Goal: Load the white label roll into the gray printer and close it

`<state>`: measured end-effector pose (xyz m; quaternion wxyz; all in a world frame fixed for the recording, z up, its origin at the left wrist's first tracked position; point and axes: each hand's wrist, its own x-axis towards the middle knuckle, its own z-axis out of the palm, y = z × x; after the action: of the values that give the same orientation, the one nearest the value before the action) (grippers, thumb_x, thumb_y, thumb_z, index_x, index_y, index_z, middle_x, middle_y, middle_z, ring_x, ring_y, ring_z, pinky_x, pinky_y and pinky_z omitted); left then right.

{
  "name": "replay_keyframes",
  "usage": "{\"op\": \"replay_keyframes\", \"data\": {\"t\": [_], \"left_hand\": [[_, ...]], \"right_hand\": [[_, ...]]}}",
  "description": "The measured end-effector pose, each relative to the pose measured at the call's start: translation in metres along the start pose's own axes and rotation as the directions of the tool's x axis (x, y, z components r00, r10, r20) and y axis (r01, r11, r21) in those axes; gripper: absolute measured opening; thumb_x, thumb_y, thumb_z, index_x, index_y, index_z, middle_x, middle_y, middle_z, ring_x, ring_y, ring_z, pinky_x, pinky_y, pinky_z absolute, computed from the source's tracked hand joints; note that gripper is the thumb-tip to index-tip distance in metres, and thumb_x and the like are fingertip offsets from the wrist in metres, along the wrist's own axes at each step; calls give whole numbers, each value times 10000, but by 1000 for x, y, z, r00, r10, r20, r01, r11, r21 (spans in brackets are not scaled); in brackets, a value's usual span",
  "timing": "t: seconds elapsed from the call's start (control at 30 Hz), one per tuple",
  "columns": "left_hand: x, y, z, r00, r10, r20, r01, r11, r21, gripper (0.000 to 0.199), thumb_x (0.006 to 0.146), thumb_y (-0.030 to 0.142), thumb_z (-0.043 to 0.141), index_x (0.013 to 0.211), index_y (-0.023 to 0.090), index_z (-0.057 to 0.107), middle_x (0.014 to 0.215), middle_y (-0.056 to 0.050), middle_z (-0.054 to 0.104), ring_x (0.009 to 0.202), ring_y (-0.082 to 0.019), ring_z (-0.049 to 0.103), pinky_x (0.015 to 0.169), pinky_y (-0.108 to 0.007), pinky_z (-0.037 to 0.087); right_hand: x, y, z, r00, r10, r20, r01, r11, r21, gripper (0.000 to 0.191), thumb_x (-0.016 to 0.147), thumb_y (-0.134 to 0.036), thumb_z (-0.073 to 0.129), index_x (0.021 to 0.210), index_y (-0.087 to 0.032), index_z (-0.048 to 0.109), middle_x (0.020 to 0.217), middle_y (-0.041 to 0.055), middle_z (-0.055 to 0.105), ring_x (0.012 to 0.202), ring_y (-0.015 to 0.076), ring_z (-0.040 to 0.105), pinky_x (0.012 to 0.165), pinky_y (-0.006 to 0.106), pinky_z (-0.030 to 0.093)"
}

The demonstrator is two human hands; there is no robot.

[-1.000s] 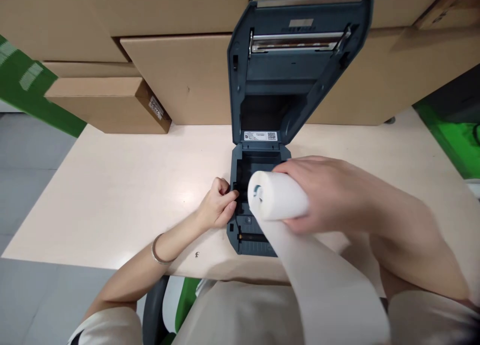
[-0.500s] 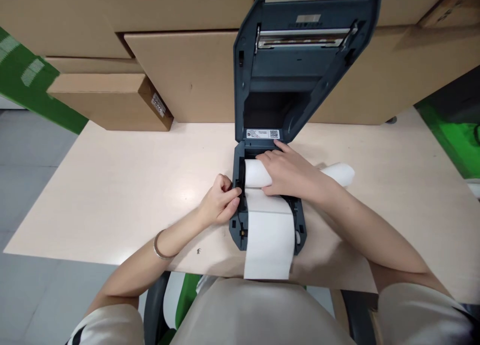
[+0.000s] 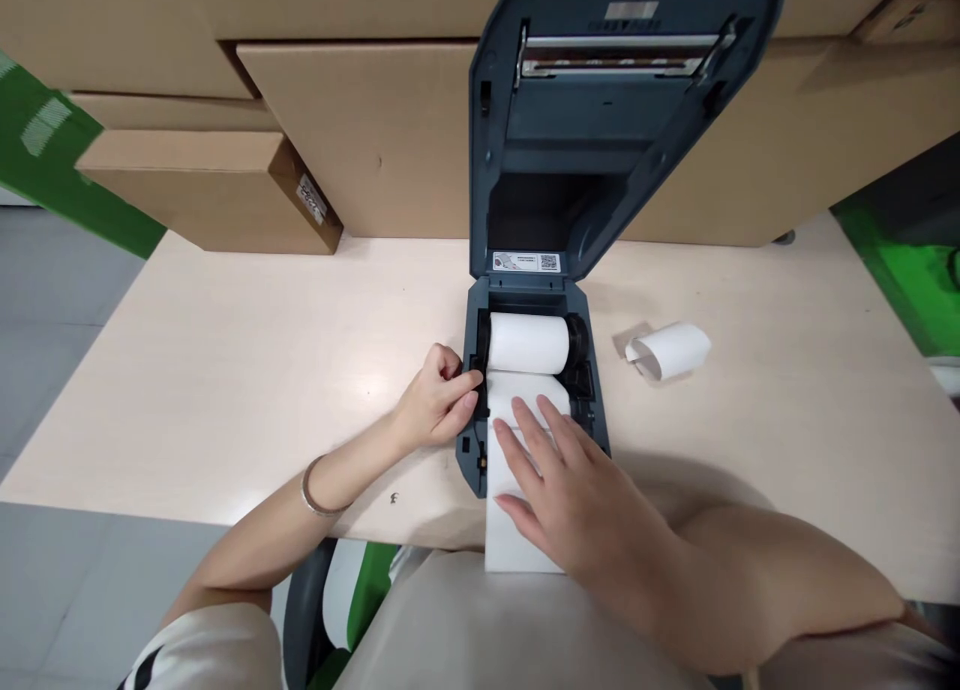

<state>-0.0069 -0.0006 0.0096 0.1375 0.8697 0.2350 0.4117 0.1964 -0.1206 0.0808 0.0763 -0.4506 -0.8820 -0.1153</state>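
A dark blue-grey label printer (image 3: pixel 472 315) sits on the table with its lid (image 3: pixel 570 120) raised. Inside lies a white label roll (image 3: pixel 529 343) between black holders, and its label strip (image 3: pixel 510 550) runs forward past the table's front edge. My left hand (image 3: pixel 441 398) is closed at the printer's left side, index finger and thumb on its edge; the exact contact spot is partly hidden. My right hand (image 3: pixel 566 485), fingers spread, is over the strip and covers its right part and the printer's front right corner. Whether these fingers touch the paper, I cannot tell.
A curled piece of white paper (image 3: pixel 670 351) rests on the table (image 3: pixel 300 370) right of the printer. Large cardboard boxes (image 3: pixel 367 140) line the back, just behind the raised lid. A flatter cardboard box (image 3: pixel 202 205) stands at the back left.
My right hand has left the label roll and come forward over the strip, its fingers spreading. The roll's right side now shows. My left hand has stayed at the printer's edge.
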Motion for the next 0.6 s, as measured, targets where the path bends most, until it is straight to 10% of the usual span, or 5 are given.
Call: {"op": "replay_keyframes", "data": {"t": [0.17, 0.33, 0.47, 0.6], "left_hand": [[-5, -2, -2, 1000, -2, -8, 2, 999, 50, 350, 1103, 347, 376, 1153, 173, 676, 858, -19, 407, 816, -204, 485, 649, -346, 491], [-10, -3, -4, 994, 90, -54, -82, 988, 130, 390, 1104, 351, 340, 1326, 186, 617, 872, -23, 447, 814, -206, 515, 653, -347, 503], [-10, 1, -4, 972, 215, -91, -204, 972, 120, 426, 1089, 350, 324, 1370, 198, 606, 854, -17, 450, 776, -205, 504, 645, -354, 507], [-6, 6, -5, 945, 307, -111, -290, 946, 147, 411, 1085, 349, 311, 1238, 182, 654, 851, -11, 443, 755, -189, 488, 661, -345, 534]], "right_hand": [[-4, 11, -9, 998, -50, -43, 54, 993, 102, 482, 980, -453, 602, 1258, -83, 740, 1352, 158, 719, 1234, 341, 700, 984, 438, 634], [12, 65, -60, 995, 26, -98, 3, 959, 284, 272, 1060, -321, 491, 977, -204, 723, 950, 35, 775, 824, 192, 725, 740, 367, 604], [42, 134, -58, 790, 470, -393, -361, 875, 321, 317, 1062, -377, 517, 1290, -199, 647, 1314, 137, 669, 1276, 316, 616, 1029, 495, 568], [81, 192, -31, 660, 683, -313, -215, 570, 793, 660, 1074, -493, 420, 1583, -74, 391, 1622, 174, 468, 1415, 271, 570, 1244, 433, 470]]}}
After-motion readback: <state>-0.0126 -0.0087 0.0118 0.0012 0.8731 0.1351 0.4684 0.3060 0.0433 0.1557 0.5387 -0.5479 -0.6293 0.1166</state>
